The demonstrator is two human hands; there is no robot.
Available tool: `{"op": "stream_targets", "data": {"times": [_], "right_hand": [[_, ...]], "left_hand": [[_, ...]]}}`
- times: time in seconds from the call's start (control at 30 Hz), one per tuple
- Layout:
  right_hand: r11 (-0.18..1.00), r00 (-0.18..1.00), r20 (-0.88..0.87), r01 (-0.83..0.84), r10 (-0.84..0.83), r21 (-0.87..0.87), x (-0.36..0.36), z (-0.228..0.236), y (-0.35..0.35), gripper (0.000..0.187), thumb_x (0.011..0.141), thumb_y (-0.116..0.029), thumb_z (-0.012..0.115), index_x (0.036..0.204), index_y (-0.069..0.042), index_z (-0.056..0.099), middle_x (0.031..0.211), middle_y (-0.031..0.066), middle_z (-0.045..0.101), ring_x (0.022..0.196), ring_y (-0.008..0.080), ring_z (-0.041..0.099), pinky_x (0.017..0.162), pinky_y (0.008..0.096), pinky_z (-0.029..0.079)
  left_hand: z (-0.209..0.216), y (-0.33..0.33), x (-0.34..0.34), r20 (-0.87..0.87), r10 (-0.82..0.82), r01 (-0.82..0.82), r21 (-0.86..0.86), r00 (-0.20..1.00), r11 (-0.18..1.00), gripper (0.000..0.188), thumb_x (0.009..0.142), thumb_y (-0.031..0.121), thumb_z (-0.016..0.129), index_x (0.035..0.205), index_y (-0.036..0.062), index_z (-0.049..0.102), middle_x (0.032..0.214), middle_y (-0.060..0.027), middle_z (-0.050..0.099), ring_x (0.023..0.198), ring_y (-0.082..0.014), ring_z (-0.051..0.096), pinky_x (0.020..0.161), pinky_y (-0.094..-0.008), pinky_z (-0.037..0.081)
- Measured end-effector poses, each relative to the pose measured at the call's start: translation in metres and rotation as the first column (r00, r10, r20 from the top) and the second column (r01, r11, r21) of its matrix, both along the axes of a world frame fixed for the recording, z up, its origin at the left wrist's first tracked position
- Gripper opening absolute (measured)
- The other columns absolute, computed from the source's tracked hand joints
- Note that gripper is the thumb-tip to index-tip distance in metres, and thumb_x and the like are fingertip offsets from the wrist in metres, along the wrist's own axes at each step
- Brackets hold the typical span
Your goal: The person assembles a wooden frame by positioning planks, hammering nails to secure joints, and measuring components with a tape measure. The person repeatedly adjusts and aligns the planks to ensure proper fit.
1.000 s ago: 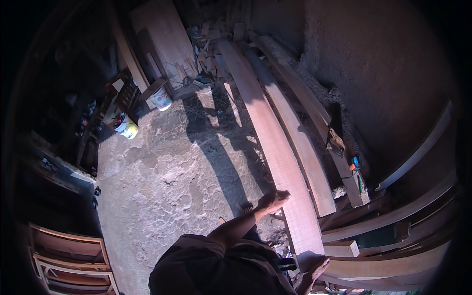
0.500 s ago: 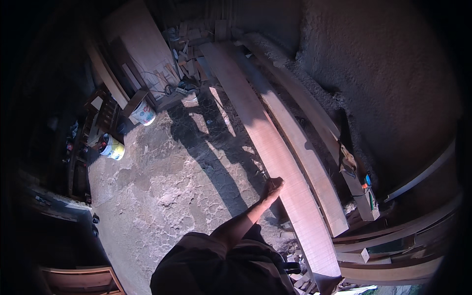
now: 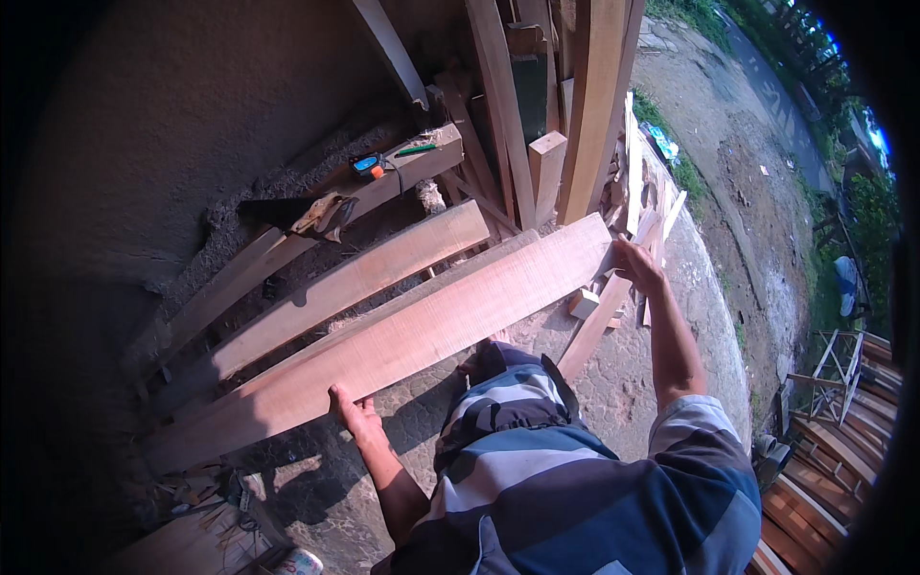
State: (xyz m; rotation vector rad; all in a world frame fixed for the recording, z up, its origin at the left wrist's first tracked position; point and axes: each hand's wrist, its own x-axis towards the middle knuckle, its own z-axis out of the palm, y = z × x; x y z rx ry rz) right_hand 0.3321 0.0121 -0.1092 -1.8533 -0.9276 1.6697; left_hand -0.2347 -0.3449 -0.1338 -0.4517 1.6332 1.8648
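Both hands are handling one long board (image 3: pixel 412 340). It is lying at a slant across the body, running from the right hand (image 3: pixel 637 264) past the left hand (image 3: pixel 356 414) into shadow. The left hand is part-closed around the near edge, thumb showing at the edge, fingers curling lower; how hard it is gripping, can't tell. The right hand is cupping the end corner, fingers bent, fingertips partly hiding against the wood. The far end, beyond the left hand, is sitting in the dark; can't tell what is bearing it.

Handling notes, my judgement: the length is putting much of the weight past the left hand, so that hand should be carrying under the edge while the right hand is steering the end. Both should be working together, or the board is likely twisting. The face should be lying flat, not rolling toward the legs. Fingers should be clearing the gap on the far side, where a plank (image 3: pixel 359 280) is lying alongside and could be pinching them. The right hand should be minding the uprights (image 3: pixel 596 105) standing just beyond it and the block (image 3: pixel 582 305) sitting below-left of it. Beyond the plank from the left hand, a saw (image 3: pixel 324 217) and a green pencil (image 3: pixel 416 150) are resting on a beam (image 3: pixel 407 174); bumping that should be avoided.
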Motion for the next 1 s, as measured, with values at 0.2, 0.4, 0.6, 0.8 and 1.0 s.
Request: {"op": "stream_targets", "data": {"times": [0.2,0.4,0.6,0.8,1.0], "right_hand": [[0.962,0.954,-0.286,0.16,-0.093,0.22,-0.032,-0.018,-0.039,0.058,0.106,-0.052,0.047,0.121,0.001,0.063,0.102,0.0102,0.071,0.087,0.0184,0.071,0.077,0.0328,0.06],[0.972,0.971,-0.24,0.073,-0.018,0.223,-0.016,-0.013,-0.045,0.055,0.106,-0.049,0.045,0.116,0.002,0.065,0.095,0.0104,0.071,0.082,0.0179,0.069,0.08,0.0319,0.058],[0.974,0.985,-0.15,-0.046,0.081,0.22,-0.03,-0.012,-0.074,0.055,0.105,-0.053,0.044,0.1,-0.002,0.064,0.091,0.0038,0.065,0.083,0.0129,0.06,0.079,0.0322,0.05],[0.927,0.854,0.421,-0.368,0.304,0.076,-0.065,0.012,-0.055,0.082,0.098,-0.071,0.038,0.106,0.005,0.066,0.097,0.0218,0.071,0.094,0.0344,0.066,0.085,0.0453,0.049],[0.906,0.79,0.54,-0.409,0.291,0.11,-0.096,0.001,-0.005,0.08,0.093,-0.073,0.05,0.1,0.006,0.066,0.08,0.0189,0.064,0.082,0.0315,0.064,0.077,0.0453,0.048]], "left_hand": [[0.002,-0.003,-0.006,0.046,-0.025,0.025,0.011,0.999,1.0,0.084,0.087,0.053,0.077,0.149,0.0093,0.043,0.141,-0.0113,0.049,0.13,-0.0283,0.044,0.111,-0.0445,0.039],[0.001,-0.005,-0.019,0.009,-0.049,0.048,0.02,0.999,0.999,0.076,0.092,0.057,0.068,0.149,0.011,0.046,0.145,-0.0107,0.052,0.132,-0.0295,0.048,0.107,-0.0446,0.044],[-0.002,-0.027,-0.044,0.008,-0.017,0.017,-0.05,1.0,0.999,0.074,0.094,0.056,0.066,0.147,0.0087,0.048,0.144,-0.0108,0.056,0.13,-0.0309,0.054,0.107,-0.0478,0.047],[0.003,-0.039,-0.068,0.124,0.084,-0.075,-0.071,0.989,0.995,0.066,0.09,0.053,0.072,0.139,0.0117,0.055,0.137,-0.0086,0.06,0.124,-0.0292,0.057,0.104,-0.0474,0.05],[-0.002,-0.041,-0.053,0.088,0.082,-0.074,-0.083,0.993,0.994,0.083,0.086,0.06,0.074,0.146,0.0088,0.048,0.147,-0.0104,0.05,0.135,-0.0292,0.048,0.114,-0.0485,0.042]]}}
